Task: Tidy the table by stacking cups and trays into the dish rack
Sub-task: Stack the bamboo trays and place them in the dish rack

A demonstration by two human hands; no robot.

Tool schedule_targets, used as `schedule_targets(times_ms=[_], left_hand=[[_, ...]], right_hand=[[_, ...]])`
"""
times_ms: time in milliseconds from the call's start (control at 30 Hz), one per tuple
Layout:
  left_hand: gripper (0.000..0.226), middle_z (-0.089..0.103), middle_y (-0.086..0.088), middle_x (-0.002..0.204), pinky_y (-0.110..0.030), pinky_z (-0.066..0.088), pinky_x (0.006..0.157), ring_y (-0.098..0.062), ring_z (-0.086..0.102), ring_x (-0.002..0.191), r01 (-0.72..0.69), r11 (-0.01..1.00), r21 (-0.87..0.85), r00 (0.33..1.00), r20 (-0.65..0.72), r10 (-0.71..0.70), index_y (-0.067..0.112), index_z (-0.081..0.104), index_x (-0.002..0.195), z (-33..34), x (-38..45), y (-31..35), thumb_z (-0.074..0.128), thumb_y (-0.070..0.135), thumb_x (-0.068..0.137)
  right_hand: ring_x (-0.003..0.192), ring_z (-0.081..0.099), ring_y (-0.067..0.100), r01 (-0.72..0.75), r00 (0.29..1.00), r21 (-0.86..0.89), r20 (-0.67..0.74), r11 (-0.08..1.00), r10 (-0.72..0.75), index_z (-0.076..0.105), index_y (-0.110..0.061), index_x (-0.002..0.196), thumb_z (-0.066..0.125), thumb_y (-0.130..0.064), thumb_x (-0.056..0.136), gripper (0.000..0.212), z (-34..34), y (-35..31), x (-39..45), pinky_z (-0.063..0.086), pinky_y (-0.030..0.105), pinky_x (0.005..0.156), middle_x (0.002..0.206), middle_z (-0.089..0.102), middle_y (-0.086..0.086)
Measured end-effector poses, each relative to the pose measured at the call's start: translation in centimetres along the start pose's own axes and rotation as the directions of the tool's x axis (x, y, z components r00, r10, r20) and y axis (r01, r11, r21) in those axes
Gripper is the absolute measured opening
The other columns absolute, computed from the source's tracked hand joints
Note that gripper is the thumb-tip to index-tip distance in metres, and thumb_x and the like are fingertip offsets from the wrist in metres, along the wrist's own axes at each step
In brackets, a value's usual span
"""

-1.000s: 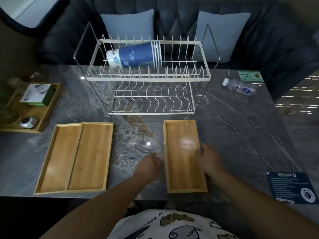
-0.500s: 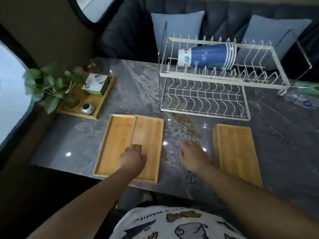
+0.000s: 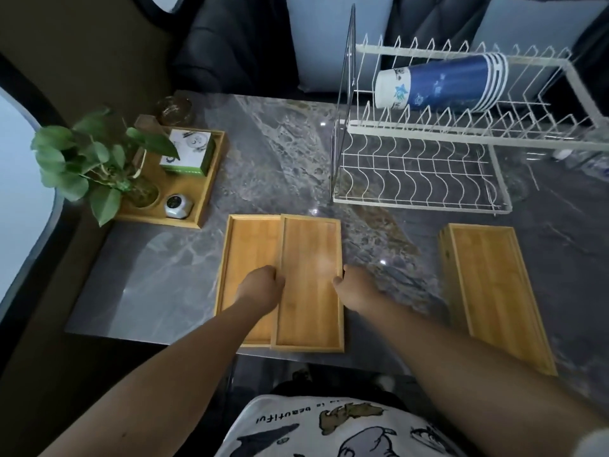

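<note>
On the marble table, shallow bamboo tray (image 3: 309, 282), left hand (image 3: 263, 286) and right hand (image 3: 357, 288) gripping its long edges

Blue-white cups (image 3: 441, 83), white rack (image 3: 461, 133), grey-veined table (image 3: 263, 159).

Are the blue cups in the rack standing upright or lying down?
Lying down. The nested blue cups rest on their side across the dish rack's upper tier, bases toward the left, rims toward the right.
</note>
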State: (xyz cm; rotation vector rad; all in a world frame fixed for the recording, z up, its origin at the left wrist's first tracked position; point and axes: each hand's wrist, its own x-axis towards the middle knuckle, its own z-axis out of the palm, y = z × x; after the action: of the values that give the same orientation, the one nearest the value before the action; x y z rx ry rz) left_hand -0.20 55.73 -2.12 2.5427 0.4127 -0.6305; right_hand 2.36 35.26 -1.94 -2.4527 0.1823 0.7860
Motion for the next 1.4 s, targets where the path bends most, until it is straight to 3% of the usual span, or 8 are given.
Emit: schedule_targets(times_ms=[200,300,500,700,867,1033,1233,1400], left_hand=[[0.029,0.067,-0.004,0.081,-0.038,0.056,0.073,-0.02,0.064,0.073,0.028,0.987,-0.159,0.997,0.08,-0.015,0.015,0.068,0.089,-0.2,-0.1,1.3,0.05,0.038,0.096],[0.025,0.068,-0.004,0.084,-0.037,0.054,0.073,-0.021,0.065,0.077,0.008,0.957,-0.289,0.993,0.111,0.025,0.017,0.069,0.093,-0.6,-1.1,2.4,0.055,0.037,0.094],[0.027,0.07,-0.013,0.082,-0.041,0.055,0.075,-0.025,0.067,0.077,-0.066,0.872,-0.486,0.984,0.114,0.139,0.005,0.069,0.087,-1.3,-2.9,4.3,0.051,0.022,0.096],[0.033,0.066,-0.014,0.079,-0.041,0.052,0.069,-0.03,0.064,0.074,-0.08,0.948,-0.309,0.992,0.066,0.106,0.009,0.059,0.078,1.5,-3.3,7.0,0.041,0.028,0.099],[0.033,0.068,-0.011,0.091,-0.036,0.054,0.066,-0.024,0.065,0.075,0.289,0.71,-0.643,0.925,0.38,-0.033,0.011,0.06,0.102,4.5,-4.4,8.2,0.047,0.041,0.099],[0.026,0.054,-0.011,0.061,-0.039,0.039,0.062,-0.026,0.05,0.062,0.183,0.829,-0.528,0.964,0.261,-0.046,0.01,0.051,0.061,5.6,-5.0,7.5,0.047,0.026,0.081],[0.028,0.072,-0.018,0.083,-0.046,0.059,0.08,-0.036,0.07,0.084,0.237,0.903,-0.36,0.935,0.338,-0.11,0.004,0.066,0.081,6.6,-5.5,7.0,0.056,0.028,0.091],[0.025,0.072,-0.014,0.071,-0.042,0.059,0.074,-0.03,0.071,0.07,0.211,0.935,-0.286,0.938,0.329,-0.111,0.008,0.068,0.07,6.6,-5.0,7.3,0.058,0.022,0.089]], right_hand=[[0.09,0.064,0.027,-0.196,0.981,0.34,0.064,0.92,0.185,0.062,-0.01,0.097,0.05,-0.029,0.098,0.022,-0.2,1.0,-0.3,0.056,0.042,0.084,0.093,0.064,0.009],[0.072,0.061,0.02,-0.249,0.968,0.481,0.101,0.841,0.229,0.059,-0.015,0.081,0.053,-0.027,0.097,0.021,-1.5,1.7,-1.2,0.053,0.035,0.071,0.077,0.06,0.006],[0.064,0.061,0.013,-0.104,0.995,0.629,0.061,0.77,0.084,0.063,-0.017,0.089,0.06,-0.025,0.094,0.01,-4.4,2.9,-3.1,0.049,0.026,0.055,0.077,0.064,0.002],[0.083,0.059,0.017,-0.136,0.981,0.345,-0.087,0.929,0.176,0.058,-0.017,0.093,0.06,-0.029,0.09,0.013,-4.3,6.4,-3.4,0.045,0.03,0.067,0.086,0.059,-0.002],[0.09,0.055,0.017,-0.098,0.994,0.186,-0.034,0.978,0.106,0.055,-0.017,0.104,0.062,-0.034,0.087,0.025,-2.0,8.0,-2.9,0.037,0.027,0.072,0.093,0.052,-0.004],[0.097,0.058,0.024,-0.099,0.992,0.154,-0.064,0.983,0.11,0.05,-0.019,0.095,0.062,-0.03,0.086,0.019,-2.0,8.8,-1.9,0.039,0.029,0.075,0.101,0.058,0.004],[0.1,0.057,0.023,-0.118,0.991,0.13,-0.053,0.984,0.126,0.055,-0.016,0.108,0.059,-0.028,0.089,0.023,-2.2,9.2,-1.3,0.04,0.029,0.075,0.11,0.06,0.005],[0.104,0.06,0.026,-0.153,0.976,-0.017,-0.16,0.988,0.148,0.058,-0.012,0.116,0.055,-0.032,0.092,0.031,-3.8,10.5,-1.6,0.046,0.031,0.076,0.116,0.062,0.008]])
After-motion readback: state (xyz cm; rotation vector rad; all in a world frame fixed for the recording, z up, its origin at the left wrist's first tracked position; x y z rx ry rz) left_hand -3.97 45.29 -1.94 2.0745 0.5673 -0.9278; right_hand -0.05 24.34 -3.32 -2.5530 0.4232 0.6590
